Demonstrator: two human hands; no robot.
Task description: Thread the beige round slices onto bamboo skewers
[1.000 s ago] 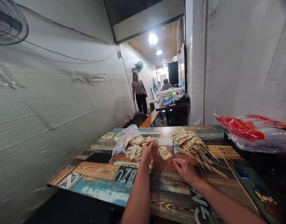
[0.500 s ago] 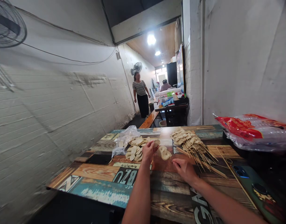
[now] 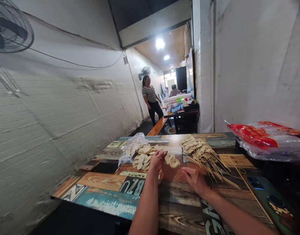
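My left hand [image 3: 156, 160] is closed in a pinch around a pale flat slice, right beside a loose heap of the same slices [image 3: 143, 156] on the patchwork wooden table [image 3: 108, 182]. My right hand [image 3: 195, 178] pinches the near end of a thin bamboo skewer that carries two slices [image 3: 171, 160] at its far end. Further right lies a pile of finished skewers [image 3: 201, 151], slices at the far end and sticks fanned toward me.
A clear plastic bag [image 3: 131, 145] lies behind the loose slices. A red and clear packet [image 3: 267, 138] sits at the right, a phone [image 3: 264, 192] near the front right. A person in a striped top [image 3: 151, 99] stands down the corridor by another table [image 3: 181, 112].
My left hand has drawn slightly toward me with its slice. The person in the striped top has stepped right and turned toward the far table. The view has shifted a little.
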